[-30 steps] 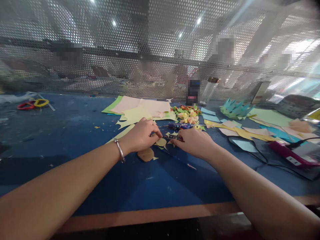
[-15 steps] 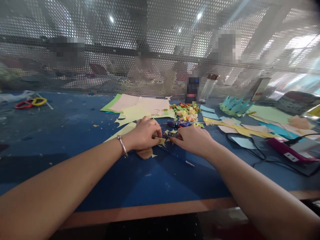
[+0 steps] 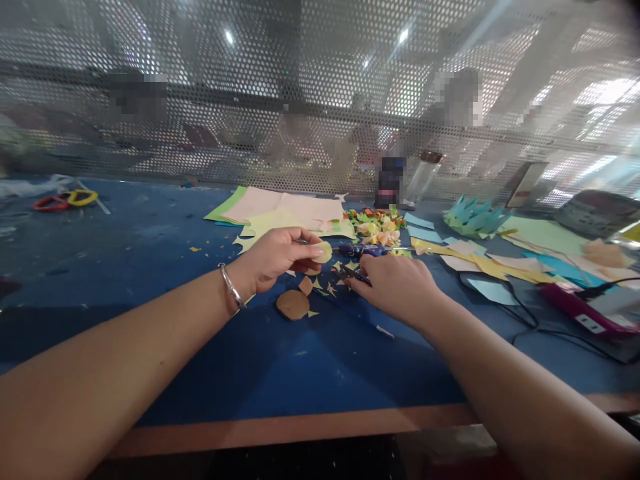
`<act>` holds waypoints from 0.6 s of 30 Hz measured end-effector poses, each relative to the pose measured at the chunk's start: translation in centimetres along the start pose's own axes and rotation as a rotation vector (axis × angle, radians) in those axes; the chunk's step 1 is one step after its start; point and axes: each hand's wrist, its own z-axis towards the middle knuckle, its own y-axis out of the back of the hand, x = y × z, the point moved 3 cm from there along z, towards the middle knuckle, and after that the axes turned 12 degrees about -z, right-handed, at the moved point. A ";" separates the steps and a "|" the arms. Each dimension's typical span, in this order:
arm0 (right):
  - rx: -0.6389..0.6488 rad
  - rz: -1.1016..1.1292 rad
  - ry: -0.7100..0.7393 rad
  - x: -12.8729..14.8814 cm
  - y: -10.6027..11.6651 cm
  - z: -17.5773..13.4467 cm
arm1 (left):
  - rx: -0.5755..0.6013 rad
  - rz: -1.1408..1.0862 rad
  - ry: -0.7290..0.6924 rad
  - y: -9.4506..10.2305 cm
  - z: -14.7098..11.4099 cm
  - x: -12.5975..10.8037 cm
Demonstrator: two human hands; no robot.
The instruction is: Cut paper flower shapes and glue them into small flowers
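My left hand pinches a small round yellow paper piece between thumb and fingers, above the table. My right hand is closed around dark scissors, whose blades point left toward the paper scraps; their handles are hidden in my fingers. Below my left hand lies a round brown disc, with a small brown piece beside it. Pale yellow offcuts are scattered between my hands. Just beyond my right hand is a blue tool with a clear stick at its right end, resembling a glue gun.
Pink, yellow and green sheets lie at the back, beside a pile of small coloured paper pieces. To the right are a blue paper crown, paper strips and a purple power strip with a black cable. Red and yellow-handled scissors lie far left.
My left hand has lifted slightly and turned, bringing the yellow piece into clear view and uncovering the brown disc. My right hand stays almost in place with the scissors.
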 end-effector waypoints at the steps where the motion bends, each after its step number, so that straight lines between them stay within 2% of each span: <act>1: -0.040 0.005 -0.009 0.0 0.2 -0.1 | -0.004 -0.016 0.005 -0.2 -0.1 0.0; 4: -0.230 0.107 -0.004 0.0 0.9 -0.4 | -0.006 -0.044 0.025 -0.7 -0.5 0.0; 7: -0.422 0.231 0.094 0.4 1.5 -0.8 | 0.014 -0.030 0.046 -1.0 -0.8 0.0; 9: -0.490 0.258 0.178 0.6 1.6 -1.0 | 0.035 -0.010 0.048 -1.1 -0.9 0.1; 14: -0.514 0.334 0.319 0.9 1.2 -0.9 | 0.089 0.039 0.053 -1.2 -1.1 0.1; 18: -0.485 0.443 0.290 0.6 1.0 -0.5 | 0.098 0.055 0.004 -1.6 -1.3 -0.1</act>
